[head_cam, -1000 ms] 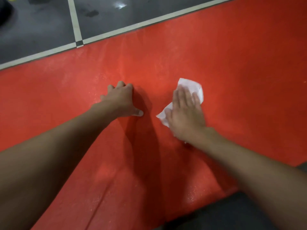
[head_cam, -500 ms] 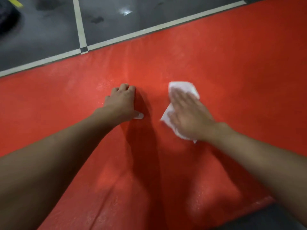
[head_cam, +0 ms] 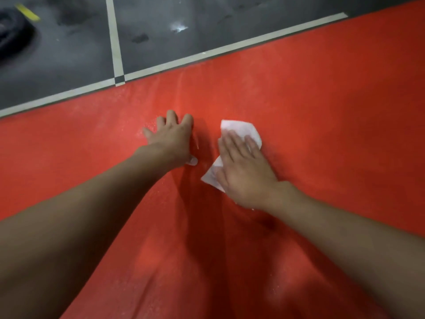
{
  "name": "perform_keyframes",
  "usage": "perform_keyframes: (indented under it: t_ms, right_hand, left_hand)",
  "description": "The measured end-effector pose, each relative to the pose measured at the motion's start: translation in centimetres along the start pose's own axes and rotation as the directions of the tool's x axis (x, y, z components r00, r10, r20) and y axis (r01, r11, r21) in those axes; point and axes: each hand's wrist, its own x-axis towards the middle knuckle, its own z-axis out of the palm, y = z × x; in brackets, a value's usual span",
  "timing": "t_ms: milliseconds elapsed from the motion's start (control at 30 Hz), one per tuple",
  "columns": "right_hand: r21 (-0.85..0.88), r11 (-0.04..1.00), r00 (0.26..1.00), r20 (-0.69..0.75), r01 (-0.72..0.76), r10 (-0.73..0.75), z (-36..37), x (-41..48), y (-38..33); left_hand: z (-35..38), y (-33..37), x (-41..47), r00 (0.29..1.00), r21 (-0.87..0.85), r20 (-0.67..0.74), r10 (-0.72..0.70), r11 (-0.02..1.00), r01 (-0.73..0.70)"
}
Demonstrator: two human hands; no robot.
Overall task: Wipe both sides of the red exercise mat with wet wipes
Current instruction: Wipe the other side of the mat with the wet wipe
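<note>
Under the flat, spread right grip (head_cam: 246, 173), a wet wipe (head_cam: 240, 130) on the red mat (head_cam: 333, 107).

Red exercise mat (head_cam: 322, 111): fine-grained texture, slight sheen, creased at centre. Wet wipe (head_cam: 239, 130): thin white soft sheet, crumpled. Floor (head_cam: 69, 54), upper left: dark grey, glossy, pale painted lines.

no readable text, labels or numbers anywhere

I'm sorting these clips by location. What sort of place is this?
Probably a gym or sports hall. A large red exercise mat lies on a dark grey floor marked with pale lines that cross like court markings.
</note>
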Motion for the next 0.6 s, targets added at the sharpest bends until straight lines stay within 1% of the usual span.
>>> perform_keyframes:
  t_ms: [33, 67, 100, 167, 200, 233, 267, 300, 333, 367, 400, 467, 500, 533, 600]
  right_hand:
    - [-0.018, 0.998, 0.998, 0.017, 0.059, -0.058, -0.1, 0.0, 0.9]
    - [-0.029, 0.998, 0.998, 0.029, 0.056, -0.055, -0.3, 0.7, 2.4]
    - [-0.023, 1.0, 0.999, 0.036, -0.015, 0.016, -0.6, 1.8, 3.7]
    - [-0.002, 0.97, 0.969, 0.054, -0.243, 0.243, -1.2, 3.4, 4.6]
    - [0.009, 0.962, 0.961, 0.037, -0.273, 0.273, -1.0, 3.9, 3.8]
    - [0.005, 0.972, 0.972, 0.006, -0.233, 0.233, -0.7, 3.9, 2.5]
    - [-0.001, 0.99, 0.99, -0.021, -0.138, 0.138, -0.3, 3.7, 1.4]
    - [-0.006, 1.0, 0.999, -0.019, -0.028, 0.028, -0.1, 3.2, 1.0]
    - [-0.015, 0.999, 0.999, 0.005, 0.043, -0.043, -0.2, 3.1, 1.6]
    - [-0.025, 0.998, 0.998, 0.021, 0.06, -0.059, -0.4, 3.5, 2.8]
    - [-0.033, 0.999, 1.0, 0.026, 0.01, -0.01, -0.6, 4.6, 4.1]
    - [-0.005, 0.977, 0.976, 0.049, -0.214, 0.214, -1.2, 6.3, 5.1]
    - [0.011, 0.963, 0.962, 0.045, -0.27, 0.269, -1.0, 7.0, 4.4]
    - [0.012, 0.966, 0.966, 0.024, -0.258, 0.258, -0.7, 7.4, 3.4]
    - [-0.02, 0.994, 0.994, -0.03, -0.107, 0.106, 0.0, 7.2, 2.2]
  left_hand:
    - [0.1, -0.1, 0.3, 0.999, 0.002, 0.007, 0.036, 0.999, -0.036]
    - [0.1, -0.3, 0.7, 0.996, -0.015, 0.031, 0.078, 0.997, -0.077]
    - [0.0, -0.6, 0.9, 0.992, -0.044, 0.061, 0.112, 0.993, -0.109]
    - [-0.2, -0.9, 1.2, 0.988, -0.063, 0.093, 0.122, 0.991, -0.117]
    - [-0.5, -1.0, 1.6, 0.99, -0.062, 0.095, 0.109, 0.993, -0.103]
    - [-1.0, -1.0, 1.9, 0.991, -0.07, 0.094, 0.095, 0.994, -0.089]
    - [-1.4, -1.0, 2.3, 0.993, -0.092, 0.087, 0.083, 0.993, -0.075]
    - [-1.8, -1.0, 2.8, 0.994, -0.117, 0.07, 0.078, 0.991, -0.069]
    - [-1.9, -1.1, 3.2, 0.996, -0.143, 0.046, 0.072, 0.988, -0.065]
    - [-1.8, -1.2, 3.5, 0.998, -0.164, 0.021, 0.061, 0.985, -0.056]
    - [-1.4, -1.3, 3.7, 0.999, -0.175, -0.003, 0.04, 0.984, -0.04]
    - [-0.2, -1.3, 3.6, 0.999, -0.166, -0.032, -0.018, 0.986, 0.012]
    - [0.3, -1.4, 3.7, 0.999, -0.168, -0.022, -0.047, 0.985, 0.043]
    - [0.5, -1.5, 3.7, 0.998, -0.179, 0.004, -0.066, 0.982, 0.066]
    - [0.2, -1.8, 4.1, 0.997, -0.173, 0.049, -0.054, 0.983, 0.062]
